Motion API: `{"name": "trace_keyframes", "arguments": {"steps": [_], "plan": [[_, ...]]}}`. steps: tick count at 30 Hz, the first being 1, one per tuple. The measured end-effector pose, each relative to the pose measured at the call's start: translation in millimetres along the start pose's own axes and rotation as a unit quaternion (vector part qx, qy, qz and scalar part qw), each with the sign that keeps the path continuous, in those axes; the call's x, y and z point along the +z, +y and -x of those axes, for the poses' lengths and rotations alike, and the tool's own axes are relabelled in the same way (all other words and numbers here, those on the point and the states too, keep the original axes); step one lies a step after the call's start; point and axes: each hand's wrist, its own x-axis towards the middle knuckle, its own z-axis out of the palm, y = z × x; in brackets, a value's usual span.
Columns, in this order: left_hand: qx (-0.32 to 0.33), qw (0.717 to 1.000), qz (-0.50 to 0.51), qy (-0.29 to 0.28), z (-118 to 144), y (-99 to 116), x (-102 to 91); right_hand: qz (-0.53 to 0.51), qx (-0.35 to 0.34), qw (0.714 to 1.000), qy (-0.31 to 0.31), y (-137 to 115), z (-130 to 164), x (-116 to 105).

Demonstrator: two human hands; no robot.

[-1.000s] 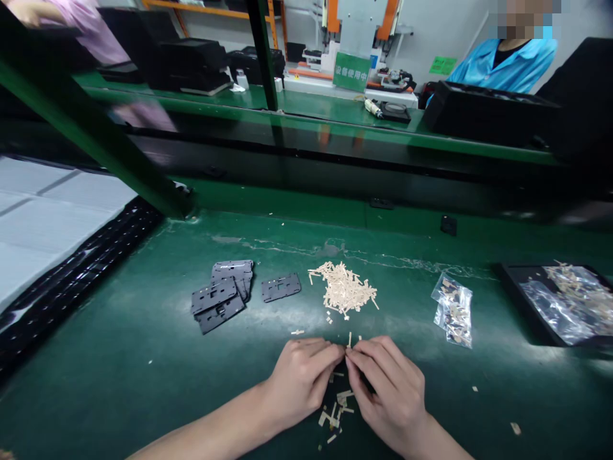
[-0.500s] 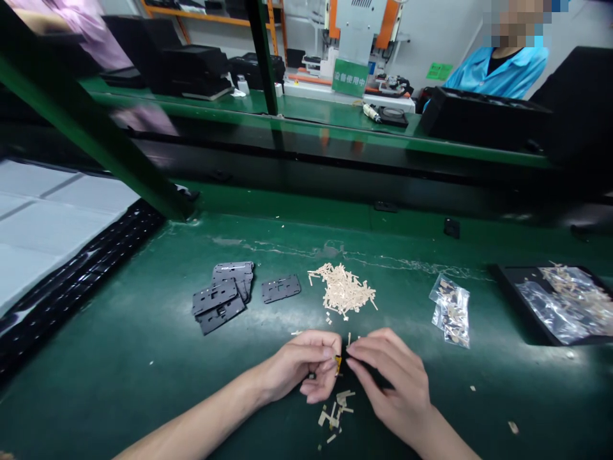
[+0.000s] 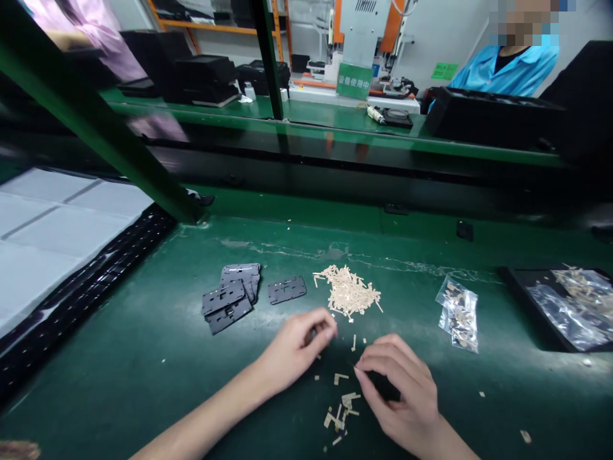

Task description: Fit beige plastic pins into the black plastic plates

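Both hands rest low over the green bench (image 3: 158, 358). The left hand (image 3: 299, 348) has its fingers curled with the tips pinched together just below the pile of tan strips (image 3: 348, 292); whether that grip holds anything I cannot tell, since the fingertips hide it. The right hand (image 3: 400, 390) sits a little apart to the right, thumb and forefinger closed in a pinch, and something dark shows under the palm (too shadowed to name). Between and below the two hands lie scattered loose strips (image 3: 341, 409), some touching one another, on the bench surface. To the left of the pile is a single dark flat plate (image 3: 286, 289), and further left a small overlapping stack of dark plates (image 3: 232, 297). A clear bag of small parts (image 3: 458, 313) lies right of the pile, and a black tray (image 3: 522, 291) with more clear bags stands at the right edge. Across the bench a person in a blue coat (image 3: 507, 70) is seated.
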Motion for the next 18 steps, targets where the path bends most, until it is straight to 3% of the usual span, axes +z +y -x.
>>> {"name": "trace_keyframes", "arguments": {"steps": [1,3,5,7,9,13,16,18], "plan": [[0.026,0.988,-0.128,0.081,-0.9,0.5,-8.4,0.001,0.006,1.0,0.006,-0.1,0.0,0.0],[0.046,0.928,-0.32,0.185,-3.4,-0.8,-25.3,0.001,0.015,1.0,0.014,0.0,0.3,0.5],[0.029,0.878,-0.431,0.207,-5.8,-4.6,-38.4,0.0,0.027,1.0,0.01,0.3,0.9,1.1],[0.001,0.859,-0.476,0.19,-7.5,-9.2,-46.0,0.002,0.042,0.999,0.003,0.8,1.6,1.5],[-0.02,0.875,-0.45,0.176,-8.5,-12.8,-49.0,0.005,0.058,0.998,0.001,1.4,1.9,1.9],[-0.05,0.94,-0.283,0.186,-9.2,-13.7,-47.8,0.018,0.105,0.994,0.012,2.8,0.8,2.5],[-0.047,0.961,-0.21,0.176,-8.5,-8.2,-36.5,0.024,0.159,0.987,0.015,3.4,0.0,2.6],[-0.046,0.987,-0.064,0.141,-6.5,-3.5,-20.8,0.013,0.2,0.979,0.016,3.3,0.4,2.8]]}}
